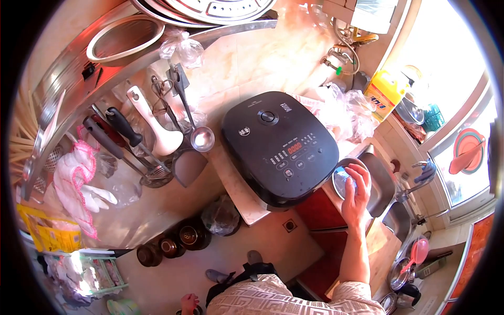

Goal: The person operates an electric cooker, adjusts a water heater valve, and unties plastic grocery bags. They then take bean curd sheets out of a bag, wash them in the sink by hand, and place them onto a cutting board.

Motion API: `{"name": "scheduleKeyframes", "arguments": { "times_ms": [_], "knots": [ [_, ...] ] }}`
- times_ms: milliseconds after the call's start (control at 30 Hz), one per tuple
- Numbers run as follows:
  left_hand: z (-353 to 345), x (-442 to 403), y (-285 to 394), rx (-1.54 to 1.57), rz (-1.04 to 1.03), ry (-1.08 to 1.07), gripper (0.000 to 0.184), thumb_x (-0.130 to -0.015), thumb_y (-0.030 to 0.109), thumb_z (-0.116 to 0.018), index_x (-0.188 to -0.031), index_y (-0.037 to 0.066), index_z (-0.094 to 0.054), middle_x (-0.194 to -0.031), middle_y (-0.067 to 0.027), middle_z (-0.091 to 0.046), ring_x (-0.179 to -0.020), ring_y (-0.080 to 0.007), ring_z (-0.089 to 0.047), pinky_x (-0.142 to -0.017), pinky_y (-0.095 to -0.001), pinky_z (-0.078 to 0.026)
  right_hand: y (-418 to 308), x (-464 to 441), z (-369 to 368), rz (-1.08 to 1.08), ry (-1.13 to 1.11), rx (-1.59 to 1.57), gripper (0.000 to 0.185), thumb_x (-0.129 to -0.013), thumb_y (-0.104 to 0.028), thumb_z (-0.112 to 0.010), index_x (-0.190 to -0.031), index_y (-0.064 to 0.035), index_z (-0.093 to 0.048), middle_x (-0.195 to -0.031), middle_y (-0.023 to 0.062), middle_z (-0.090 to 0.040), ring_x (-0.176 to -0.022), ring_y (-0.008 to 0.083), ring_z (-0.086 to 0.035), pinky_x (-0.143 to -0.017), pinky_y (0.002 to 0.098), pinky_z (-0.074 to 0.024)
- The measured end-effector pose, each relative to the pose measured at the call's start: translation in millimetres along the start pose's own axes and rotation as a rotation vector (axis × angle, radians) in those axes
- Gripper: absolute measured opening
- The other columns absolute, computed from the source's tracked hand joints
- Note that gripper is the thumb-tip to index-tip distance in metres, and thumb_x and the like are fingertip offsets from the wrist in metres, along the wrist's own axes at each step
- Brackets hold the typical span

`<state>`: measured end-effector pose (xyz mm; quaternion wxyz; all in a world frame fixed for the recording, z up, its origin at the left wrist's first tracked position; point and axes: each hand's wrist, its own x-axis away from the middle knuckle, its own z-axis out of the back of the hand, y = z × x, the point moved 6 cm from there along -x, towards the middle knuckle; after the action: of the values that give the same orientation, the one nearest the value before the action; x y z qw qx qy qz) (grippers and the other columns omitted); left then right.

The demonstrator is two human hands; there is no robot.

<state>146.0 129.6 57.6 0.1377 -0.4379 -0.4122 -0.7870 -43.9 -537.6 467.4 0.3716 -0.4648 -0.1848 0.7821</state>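
My right hand (356,189) reaches out over the counter beside the sink. Its fingers curl over a clear, bluish item (342,181) at a round, light-rimmed bowl (336,185); the item's exact kind is hard to make out. Just left of that hand stands a black electric rice cooker (281,147), lid shut, with red digits lit on its panel. Low by my body hangs my left hand (190,303), small in the view and partly cut off by the frame's bottom edge. Its fingers look loosely bent, with nothing visible in them.
A steel sink (380,184) lies right of the bowl. Ladles and spatulas hang along the left wall, among them a white spoon (155,123). Dark jars (194,236) stand on the floor. A yellow jug (386,92) is by the window, plastic bags (346,107) behind the cooker.
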Motion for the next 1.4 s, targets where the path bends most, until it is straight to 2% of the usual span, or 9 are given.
{"name": "scheduleKeyframes", "arguments": {
  "times_ms": [267,333,433,567,633,933,1167,1333,1400],
  "knots": [
    [-2,-4,-1,-0.049,-0.004,0.033,0.036,-0.094,0.031,-0.053,-0.118,0.005,-0.059,-0.109,-0.0099,-0.064,-0.092,-0.0252,-0.060,-0.070,-0.0400,-0.051,-5,-11,-3,0.081,-0.038,-0.037,0.023,-0.083,-0.007,-0.054,-0.103,-0.0004,-0.064,-0.115,0.0159,-0.055,-0.110,0.0317,-0.051,-0.097,0.0404,-0.0385],
    [6,-34,-28,0.066,-0.033,0.097,0.022,-0.089,0.022,-0.056,-0.084,0.001,-0.064,-0.069,-0.0067,-0.063,-0.054,-0.0156,-0.061,-0.040,-0.0254,-0.041,-19,-15,-6,0.119,-0.072,-0.028,0.024,-0.082,-0.007,-0.055,-0.103,-0.0007,-0.064,-0.116,0.0159,-0.055,-0.111,0.0323,-0.050,-0.097,0.0411,-0.0381],
    [5,-35,-29,0.075,-0.009,0.086,0.019,-0.089,0.019,-0.055,-0.085,0.002,-0.063,-0.069,-0.0067,-0.063,-0.051,-0.0149,-0.061,-0.038,-0.0235,-0.039,-37,-22,-12,0.227,-0.133,0.030,0.025,-0.079,-0.006,-0.057,-0.103,-0.0014,-0.064,-0.118,0.0158,-0.053,-0.113,0.0338,-0.048,-0.098,0.0436,-0.0367],
    [2,-32,-20,0.033,-0.013,0.024,0.020,-0.088,0.022,-0.058,-0.087,0.003,-0.063,-0.082,-0.0086,-0.066,-0.069,-0.0195,-0.066,-0.050,-0.0312,-0.047,-43,-32,-17,0.274,-0.176,0.062,0.024,-0.077,-0.005,-0.058,-0.100,-0.0020,-0.065,-0.119,0.0163,-0.052,-0.114,0.0353,-0.045,-0.098,0.0467,-0.0356],
    [-11,14,33,-0.188,-0.043,-0.021,0.036,-0.094,0.031,-0.052,-0.116,0.003,-0.059,-0.107,-0.0106,-0.064,-0.091,-0.0252,-0.060,-0.071,-0.0408,-0.051,-43,-34,-21,0.297,-0.200,0.124,0.022,-0.077,-0.005,-0.058,-0.098,-0.0021,-0.065,-0.119,0.0164,-0.052,-0.115,0.0354,-0.045,-0.098,0.0466,-0.0354],
    [14,7,37,-0.117,0.169,-0.112,0.028,-0.093,0.027,-0.050,-0.106,0.004,-0.059,-0.093,-0.0098,-0.059,-0.084,-0.0221,-0.054,-0.073,-0.0362,-0.048,-79,-10,-22,0.241,-0.112,0.228,0.020,-0.079,-0.006,-0.061,-0.098,-0.0022,-0.065,-0.115,0.0149,-0.055,-0.110,0.0350,-0.048,-0.094,0.0452,-0.0396],
    [58,-6,103,-0.219,0.003,-0.141,0.020,-0.090,0.028,-0.050,-0.092,0.008,-0.047,-0.084,-0.0021,-0.046,-0.076,-0.0161,-0.041,-0.065,-0.0316,-0.039,-74,9,4,0.086,-0.133,0.239,0.018,-0.081,-0.008,-0.063,-0.097,-0.0010,-0.063,-0.098,0.0134,-0.063,-0.098,0.0318,-0.057,-0.090,0.0401,-0.0430],
    [61,-59,103,-0.104,-0.071,-0.022,0.020,-0.087,0.030,-0.056,-0.091,0.012,-0.050,-0.086,-0.0004,-0.048,-0.076,-0.0138,-0.042,-0.067,-0.0318,-0.038,-27,-38,41,-0.027,-0.286,0.112,0.016,-0.084,-0.014,-0.064,-0.094,-0.0012,-0.067,-0.085,0.0128,-0.065,-0.078,0.0241,-0.063,-0.070,0.0312,-0.0497],
    [16,-36,128,-0.003,-0.241,-0.062,0.021,-0.086,0.031,-0.057,-0.091,0.012,-0.050,-0.086,-0.0003,-0.046,-0.076,-0.0138,-0.042,-0.068,-0.0308,-0.038,34,-59,56,-0.206,-0.395,-0.314,0.021,-0.087,-0.015,-0.060,-0.094,0.0035,-0.066,-0.088,0.0143,-0.067,-0.084,0.0231,-0.065,-0.075,0.0317,-0.0510]
  ]
}}
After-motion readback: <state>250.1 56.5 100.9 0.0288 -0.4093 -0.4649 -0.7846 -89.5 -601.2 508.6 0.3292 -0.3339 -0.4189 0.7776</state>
